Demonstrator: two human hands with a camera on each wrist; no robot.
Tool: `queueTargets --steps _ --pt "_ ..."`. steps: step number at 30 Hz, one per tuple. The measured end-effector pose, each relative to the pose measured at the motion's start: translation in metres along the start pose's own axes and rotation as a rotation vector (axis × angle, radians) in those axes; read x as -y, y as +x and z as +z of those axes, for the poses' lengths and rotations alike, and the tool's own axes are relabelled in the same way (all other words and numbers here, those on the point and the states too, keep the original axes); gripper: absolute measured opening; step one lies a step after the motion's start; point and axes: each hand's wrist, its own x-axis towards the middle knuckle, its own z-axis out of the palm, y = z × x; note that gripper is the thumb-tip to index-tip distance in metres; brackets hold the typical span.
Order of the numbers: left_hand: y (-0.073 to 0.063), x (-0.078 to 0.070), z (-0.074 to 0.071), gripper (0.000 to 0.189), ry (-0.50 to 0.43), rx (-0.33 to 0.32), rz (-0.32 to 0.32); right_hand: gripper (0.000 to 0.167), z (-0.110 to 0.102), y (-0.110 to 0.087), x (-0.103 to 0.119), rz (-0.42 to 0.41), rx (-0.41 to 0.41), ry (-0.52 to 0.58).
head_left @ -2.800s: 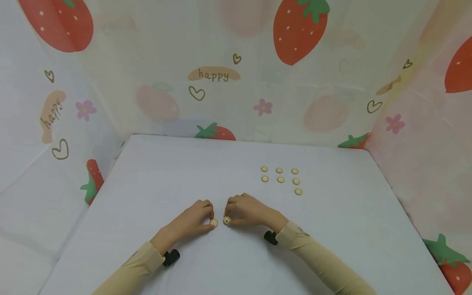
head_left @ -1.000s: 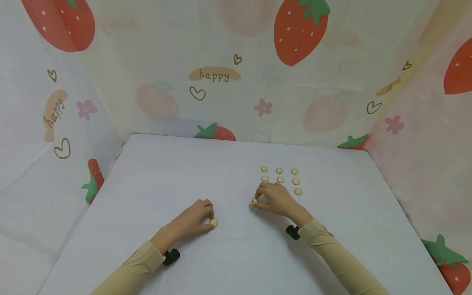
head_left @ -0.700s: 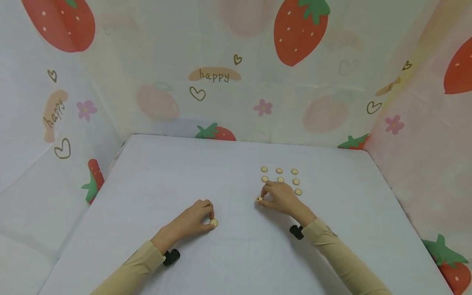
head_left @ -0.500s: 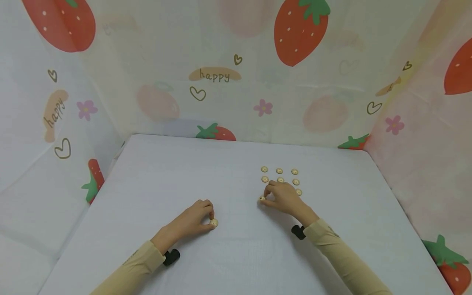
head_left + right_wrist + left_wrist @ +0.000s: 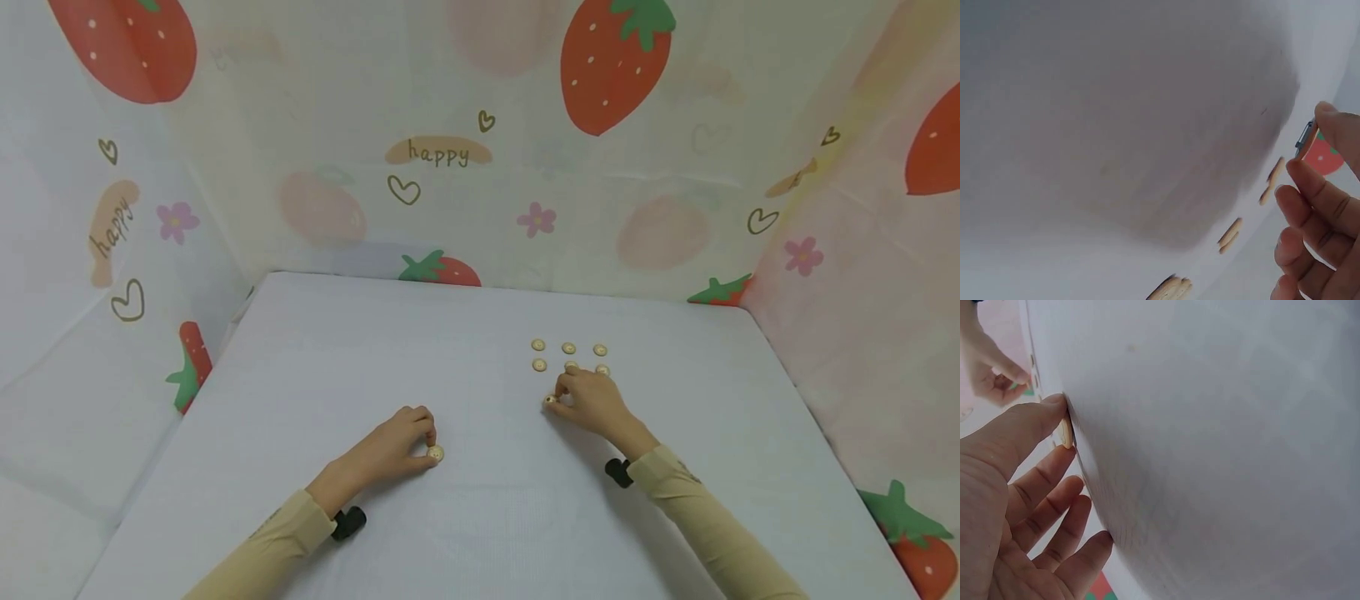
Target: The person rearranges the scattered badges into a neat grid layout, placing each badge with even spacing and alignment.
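Observation:
My left hand (image 5: 392, 443) rests on the table and pinches a small round pale-wood disc (image 5: 436, 453) between thumb and forefinger. In the left wrist view that disc (image 5: 1066, 432) is seen nearly edge-on, its other fingers loosely bent. To the right, my right hand (image 5: 594, 405) pinches a similar disc (image 5: 550, 401) just in front of the laid-out discs. The right wrist view shows this disc (image 5: 1310, 141) edge-on, with a small metal piece (image 5: 1302, 135) on one face. What that metal piece is, I cannot tell.
Behind the right hand lie two rows of matching discs (image 5: 569, 348), partly covered by its fingers. A white cloth covers the table (image 5: 360, 333). Strawberry-print curtains (image 5: 442, 208) stand around the back and sides. Each wrist carries a black camera (image 5: 349, 523).
My right hand has left the spot beside the left hand and moved right and farther back, taking its disc along. It now hides the nearest laid-out disc. My left hand stays put.

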Motion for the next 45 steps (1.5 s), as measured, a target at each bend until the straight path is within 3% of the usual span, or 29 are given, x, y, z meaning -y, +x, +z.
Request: queueTargets --steps 19,30,39,45 --pt "0.0 -0.002 -0.001 0.016 -0.009 0.008 -0.007 0.035 -0.002 -0.001 -0.018 0.166 0.08 -0.076" --pt "0.0 -0.002 -0.001 0.016 0.005 0.01 -0.008 0.035 0.0 0.001 -0.024 0.273 0.13 -0.059" --pt "-0.001 -0.003 -0.001 0.016 0.005 0.01 -0.009 0.037 -0.005 0.0 -0.025 0.253 0.137 -0.049" --pt "-0.001 -0.002 -0.001 0.017 0.011 0.005 -0.012 0.032 -0.011 -0.002 -0.027 0.173 0.127 -0.03"
